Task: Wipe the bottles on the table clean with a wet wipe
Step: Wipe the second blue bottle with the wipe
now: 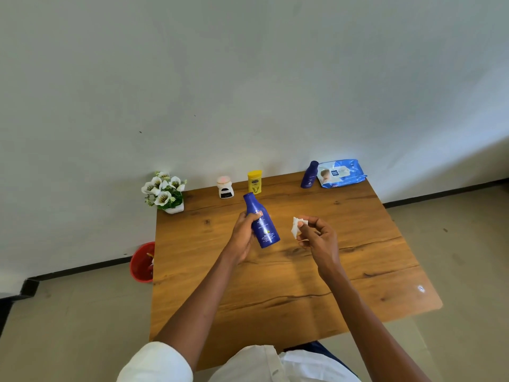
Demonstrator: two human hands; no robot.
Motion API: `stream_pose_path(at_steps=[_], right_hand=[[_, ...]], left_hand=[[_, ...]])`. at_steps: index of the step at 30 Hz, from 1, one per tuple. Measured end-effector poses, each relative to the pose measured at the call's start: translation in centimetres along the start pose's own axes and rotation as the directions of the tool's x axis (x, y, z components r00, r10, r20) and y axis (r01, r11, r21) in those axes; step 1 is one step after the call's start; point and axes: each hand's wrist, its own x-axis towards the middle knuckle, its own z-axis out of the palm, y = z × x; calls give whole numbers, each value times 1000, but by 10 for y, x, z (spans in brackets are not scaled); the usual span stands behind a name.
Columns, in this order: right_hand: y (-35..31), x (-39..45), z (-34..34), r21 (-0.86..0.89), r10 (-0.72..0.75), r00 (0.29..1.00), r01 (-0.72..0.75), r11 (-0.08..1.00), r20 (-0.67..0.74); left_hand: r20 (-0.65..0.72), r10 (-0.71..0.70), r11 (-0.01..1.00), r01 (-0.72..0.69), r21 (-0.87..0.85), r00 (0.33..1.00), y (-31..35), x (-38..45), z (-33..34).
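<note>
My left hand (243,238) grips a large blue bottle (261,221), lifted above the wooden table (358,266) and tilted with its cap toward the wall. To its right, my right hand (319,238) pinches a crumpled white wet wipe (297,226), a short gap away from the bottle. Along the table's far edge stand a yellow bottle (254,182), a small white bottle with a pink top (225,187) and a smaller blue bottle (309,175).
A blue pack of wet wipes (341,173) lies at the far right corner beside the smaller blue bottle. A white pot of artificial flowers (165,193) sits at the far left corner. A red bucket (142,261) stands on the floor left of the table.
</note>
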Motion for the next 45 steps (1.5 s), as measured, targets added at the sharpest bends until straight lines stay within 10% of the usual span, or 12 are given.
stream_pose_path(at_steps=[15,45], right_hand=[[32,74,-78,-98,132,991,-134,986,-33],[67,118,-108,-109,250,968,-249,962,-4]], left_hand=[[-93,190,791,-97,604,977,8,166,83],[-85,169,848,-101,520,982,-19,292,81]])
